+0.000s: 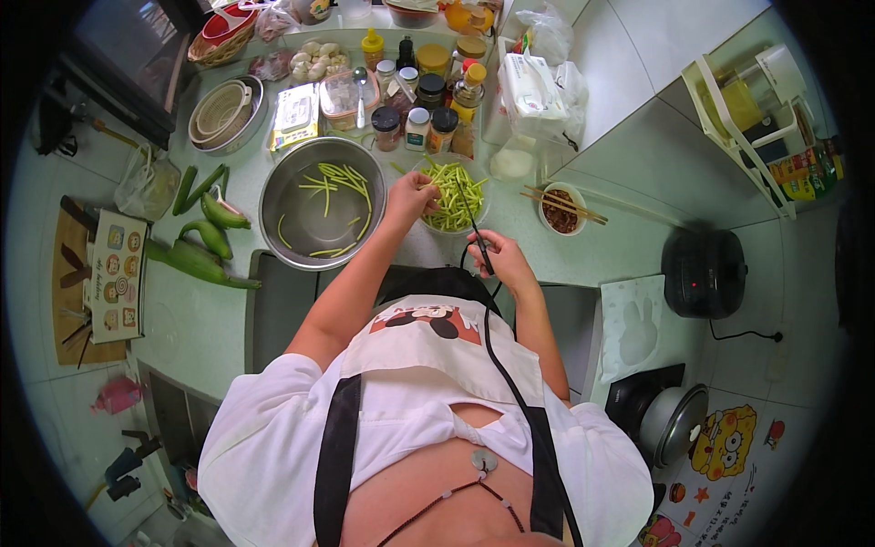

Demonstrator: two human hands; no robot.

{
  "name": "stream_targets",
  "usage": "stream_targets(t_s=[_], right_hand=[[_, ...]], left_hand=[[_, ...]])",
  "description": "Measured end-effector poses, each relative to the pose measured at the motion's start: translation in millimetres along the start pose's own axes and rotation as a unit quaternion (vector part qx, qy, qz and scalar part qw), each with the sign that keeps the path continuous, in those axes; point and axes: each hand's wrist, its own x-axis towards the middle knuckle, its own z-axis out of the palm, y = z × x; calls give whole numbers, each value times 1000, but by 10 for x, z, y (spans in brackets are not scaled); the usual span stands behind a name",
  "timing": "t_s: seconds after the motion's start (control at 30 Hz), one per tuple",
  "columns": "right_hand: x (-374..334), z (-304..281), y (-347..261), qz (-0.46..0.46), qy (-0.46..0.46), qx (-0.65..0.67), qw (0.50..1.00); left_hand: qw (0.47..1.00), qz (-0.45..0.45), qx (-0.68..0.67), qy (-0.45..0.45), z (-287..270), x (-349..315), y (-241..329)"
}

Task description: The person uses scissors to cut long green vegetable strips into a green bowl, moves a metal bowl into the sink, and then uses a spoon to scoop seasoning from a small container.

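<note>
A clear bowl (456,217) heaped with cut green garlic scapes (449,194) stands ahead of me on the counter. My left hand (413,196) is at its left side, fingers pinched together against the pieces; what lies between the fingertips is hidden. Just below the bowl's right edge, my right hand (499,258) has its fingers curled. A black cable (492,342) passes across that hand, so I cannot tell whether it grips anything. Left of the bowl, a wide steel basin (266,221) holds several loose scape pieces (339,177) along its bottom and wall.
Right of the bowl, chopsticks (570,206) lie across a small bowl of reddish-brown food (558,221). Seasoning jars (416,129) crowd behind. Long green peppers (202,264) lie at left, near stacked strainers (224,111). A black cooker (704,273) stands at far right.
</note>
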Motion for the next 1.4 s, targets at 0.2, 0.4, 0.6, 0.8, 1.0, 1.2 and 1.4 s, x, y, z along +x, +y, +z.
stream_targets(t_s=[0.2, 0.4, 0.6, 0.8, 1.0, 1.2, 1.4], right_hand=[[-3, 50, -30, 6, -17, 8, 1000], [73, 25, 70, -13, 39, -30, 999], [146, -17, 166, -75, 75, -127, 986], [153, 31, 183, -58, 55, -135, 988], [95, 66, 78, -24, 41, -121, 991], [95, 84, 80, -6, 37, -78, 996], [120, 123, 56, -6, 59, -62, 996]], left_hand=[[992, -42, -114, -44, 44, 37, -48], [995, 35, 82, -38, 71, -5, -29], [960, 157, 232, 7, 46, -10, -23], [936, 189, 297, 12, 74, -59, 28], [907, 227, 355, 6, 93, -69, 28], [891, 203, 406, -1, 106, -97, 36], [896, 274, 342, 65, 25, -249, 23]])
